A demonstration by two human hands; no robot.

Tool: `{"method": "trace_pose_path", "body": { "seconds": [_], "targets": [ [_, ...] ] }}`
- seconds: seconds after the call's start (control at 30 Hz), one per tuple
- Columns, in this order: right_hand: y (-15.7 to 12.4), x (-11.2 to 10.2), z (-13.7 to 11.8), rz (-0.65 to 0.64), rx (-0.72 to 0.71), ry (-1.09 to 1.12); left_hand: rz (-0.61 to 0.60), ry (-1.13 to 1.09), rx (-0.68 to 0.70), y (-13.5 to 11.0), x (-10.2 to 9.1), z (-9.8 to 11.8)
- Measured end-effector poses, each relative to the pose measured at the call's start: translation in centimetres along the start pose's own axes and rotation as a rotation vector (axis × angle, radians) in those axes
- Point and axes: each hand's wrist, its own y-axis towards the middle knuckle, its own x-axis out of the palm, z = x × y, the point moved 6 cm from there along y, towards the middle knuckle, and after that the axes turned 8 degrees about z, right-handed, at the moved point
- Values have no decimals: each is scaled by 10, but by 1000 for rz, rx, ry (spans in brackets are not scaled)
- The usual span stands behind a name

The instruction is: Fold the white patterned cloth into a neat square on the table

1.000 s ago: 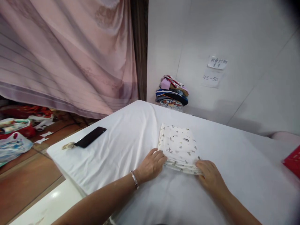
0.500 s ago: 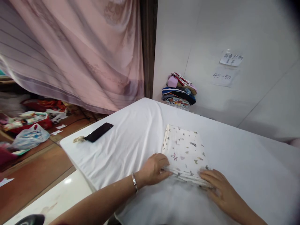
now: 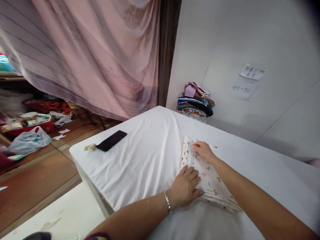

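A folded white cloth (image 3: 208, 180) with small scattered prints lies on a white-covered table in front of me. My left hand (image 3: 186, 186) rests flat on its near left part, fingers spread, with a silver bangle on the wrist. Over the cloth's far part is my right hand (image 3: 203, 150), its fingers curled and pressed together. What they pinch, if anything, is too small to make out. A whitish, see-through haze covers the print below the right hand; I cannot tell whether it is film or blur. The right forearm hides the cloth's right side.
A black phone (image 3: 111, 140) with a pale tassel lies on the table (image 3: 147, 146) at left. Folded clothes (image 3: 195, 101) are stacked by the wall behind. A pink curtain (image 3: 107, 56) hangs at back left. A plastic bag (image 3: 30, 140) and a red basket (image 3: 47, 125) sit on the floor.
My right hand has moved from the cloth's near right corner up to its far part. My left hand has slid onto the cloth and flattened. The view has shifted slightly.
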Motion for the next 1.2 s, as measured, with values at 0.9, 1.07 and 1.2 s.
{"method": "trace_pose_path", "body": {
  "seconds": [0.9,1.07,1.2],
  "targets": [
    [47,46,-1,-305,330,-151,9,-114,-23,-4,5,-9],
    [55,52,1,-315,357,-201,-1,-109,-22,-3,6,-9],
    [62,53,-5,-305,347,-244,10,-114,-23,-4,6,-9]
  ]
}}
